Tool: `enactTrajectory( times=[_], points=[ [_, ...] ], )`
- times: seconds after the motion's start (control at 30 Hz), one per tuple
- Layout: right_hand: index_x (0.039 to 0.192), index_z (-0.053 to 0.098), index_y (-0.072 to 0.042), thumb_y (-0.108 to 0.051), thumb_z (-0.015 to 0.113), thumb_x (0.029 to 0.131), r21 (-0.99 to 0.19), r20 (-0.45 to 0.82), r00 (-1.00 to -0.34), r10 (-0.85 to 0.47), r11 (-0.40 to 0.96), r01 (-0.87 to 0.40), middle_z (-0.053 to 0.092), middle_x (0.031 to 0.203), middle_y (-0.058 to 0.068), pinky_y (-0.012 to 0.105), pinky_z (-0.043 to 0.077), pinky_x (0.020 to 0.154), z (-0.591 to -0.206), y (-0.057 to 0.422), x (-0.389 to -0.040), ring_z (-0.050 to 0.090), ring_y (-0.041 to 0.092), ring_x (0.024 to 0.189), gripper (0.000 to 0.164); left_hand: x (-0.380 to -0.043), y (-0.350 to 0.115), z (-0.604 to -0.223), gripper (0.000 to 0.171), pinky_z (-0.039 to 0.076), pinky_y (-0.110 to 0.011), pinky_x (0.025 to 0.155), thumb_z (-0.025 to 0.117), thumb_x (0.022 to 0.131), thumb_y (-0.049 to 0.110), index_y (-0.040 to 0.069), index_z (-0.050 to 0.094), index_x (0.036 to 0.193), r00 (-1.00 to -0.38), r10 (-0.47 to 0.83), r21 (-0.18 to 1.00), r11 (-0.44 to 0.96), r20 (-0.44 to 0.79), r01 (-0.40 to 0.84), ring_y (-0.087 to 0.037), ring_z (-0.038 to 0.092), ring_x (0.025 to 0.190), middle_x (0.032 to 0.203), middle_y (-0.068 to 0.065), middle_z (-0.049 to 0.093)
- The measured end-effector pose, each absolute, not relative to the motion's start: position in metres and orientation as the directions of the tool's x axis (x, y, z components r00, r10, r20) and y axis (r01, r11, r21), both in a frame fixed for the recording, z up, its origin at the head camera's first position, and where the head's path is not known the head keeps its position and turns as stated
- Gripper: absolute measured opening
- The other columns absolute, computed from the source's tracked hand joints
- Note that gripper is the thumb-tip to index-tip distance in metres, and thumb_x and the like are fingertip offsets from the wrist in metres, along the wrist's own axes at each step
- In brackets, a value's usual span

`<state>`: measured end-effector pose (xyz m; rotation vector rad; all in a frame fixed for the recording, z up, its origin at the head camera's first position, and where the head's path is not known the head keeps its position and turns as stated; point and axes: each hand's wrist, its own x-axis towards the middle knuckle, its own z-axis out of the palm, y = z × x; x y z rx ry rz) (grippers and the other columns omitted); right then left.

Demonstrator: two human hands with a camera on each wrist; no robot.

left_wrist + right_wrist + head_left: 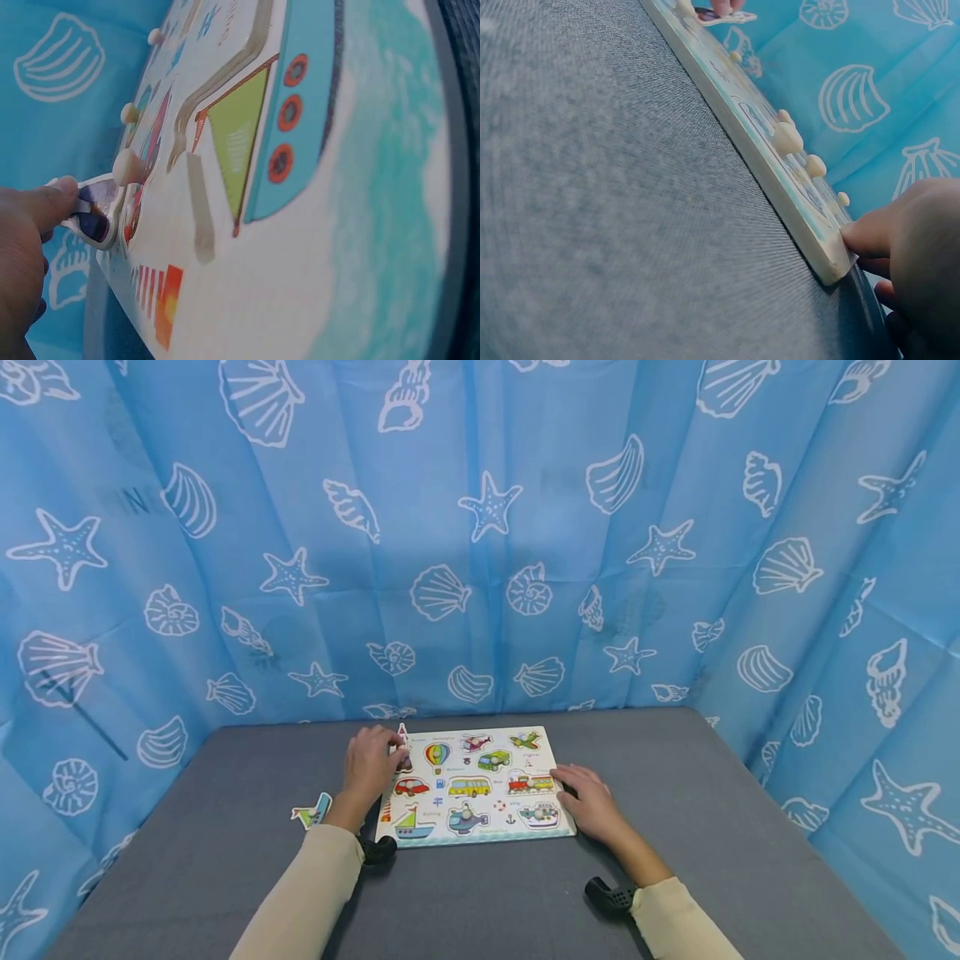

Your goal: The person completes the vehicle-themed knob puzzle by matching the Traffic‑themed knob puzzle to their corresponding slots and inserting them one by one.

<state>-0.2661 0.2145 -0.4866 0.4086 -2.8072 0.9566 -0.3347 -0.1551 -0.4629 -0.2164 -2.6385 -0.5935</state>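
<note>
A wooden peg puzzle board (442, 839) with printed vehicles lies on the table. At its upper left corner my left hand (369, 764) pinches a tall, pointed puzzle piece (99, 217), whitish with a dark purple lower part, tilted up from the board surface. Thumb and fingertips are at the piece's edge in the left wrist view. My right hand (588, 797) grips the board's right edge, with the thumb (870, 232) on the edge near the corner. A loose green and blue sailboat piece (313, 811) lies on the table left of the board.
The sailboat recess (414, 825) at the board's lower left shows its printed picture without a knob. Knobbed pieces, such as the yellow bus (469, 787) and the red train (528, 782), sit in the board. A blue shell-patterned curtain (487, 610) hangs behind the grey table (480, 902).
</note>
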Motion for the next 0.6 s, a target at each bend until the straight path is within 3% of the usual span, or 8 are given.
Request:
enactTrajectory(
  times=[0.33, 0.6],
  points=[
    [0.132, 0.058, 0.001, -0.006, 0.059, 0.093, -0.575, 0.233, -0.951, -0.204, 0.759, -0.304, 0.050, 0.139, 0.021, 0.065, 0.023, 0.102, -0.4866, 0.2148, -0.2657, 0.035, 0.043, 0.133, 0.040, -0.3347, -0.1535, -0.4658, 0.014, 0.038, -0.041, 0.076, 0.076, 0.085, 0.025, 0.014, 0.071, 0.092, -0.908, 0.042, 0.390, 0.894, 0.418, 0.221, -0.021, 0.048, 0.082, 0.090, 0.000, 0.060],
    [0.134, 0.056, 0.001, -0.007, 0.059, 0.093, -0.579, 0.215, -0.956, -0.200, 0.762, -0.290, 0.049, 0.141, 0.020, 0.064, 0.023, 0.102, -0.4872, 0.2150, -0.2675, 0.034, 0.042, 0.134, 0.041, -0.3341, -0.1535, -0.4689, 0.018, 0.040, -0.043, 0.081, 0.074, 0.088, 0.024, 0.012, 0.072, 0.100, -0.921, 0.033, 0.410, 0.889, 0.389, 0.205, -0.022, 0.050, 0.087, 0.097, -0.002, 0.063]
  ],
)
